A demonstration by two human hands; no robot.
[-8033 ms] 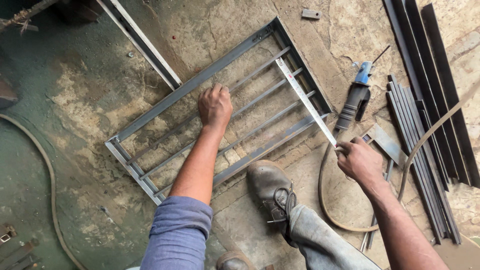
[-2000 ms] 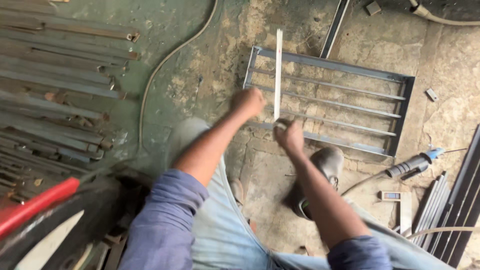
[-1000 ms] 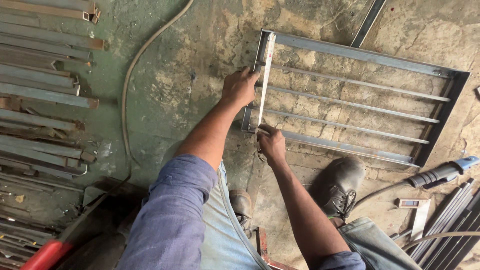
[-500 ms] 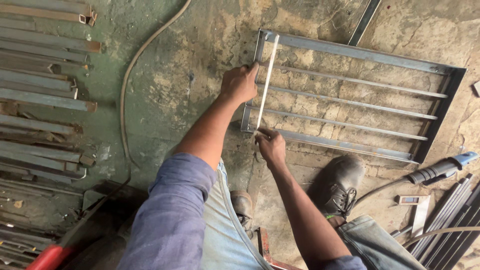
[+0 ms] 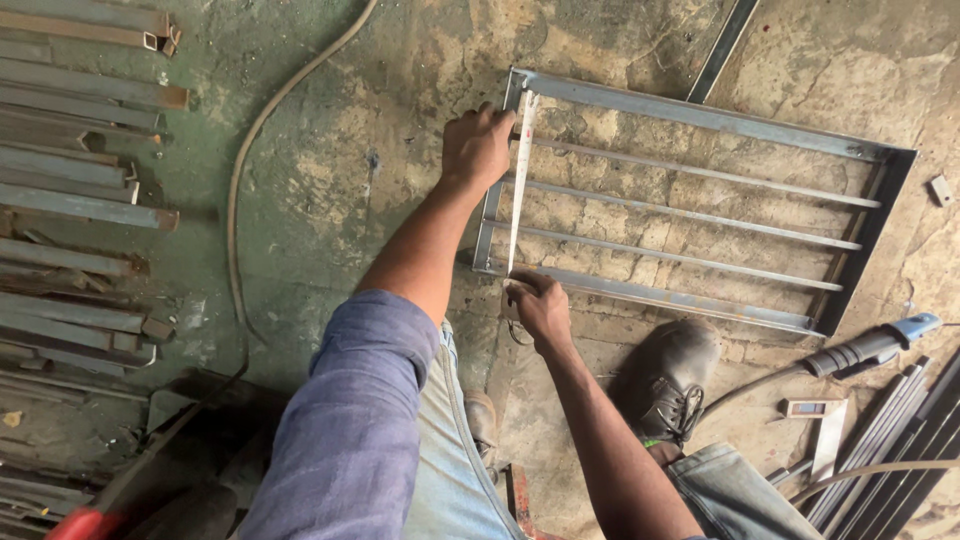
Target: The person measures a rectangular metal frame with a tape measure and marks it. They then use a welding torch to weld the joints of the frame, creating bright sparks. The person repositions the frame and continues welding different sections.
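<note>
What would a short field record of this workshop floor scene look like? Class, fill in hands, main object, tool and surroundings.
Left hand: left hand pins the top end of a measuring tape at the frame's upper corner
Right hand: right hand holds the tape's lower end at the near rail
Main object: metal frame with thin crossbars, flat on the concrete floor
Tool nearby: grinder, right
Surroundings: steel lengths, left; boot
</note>
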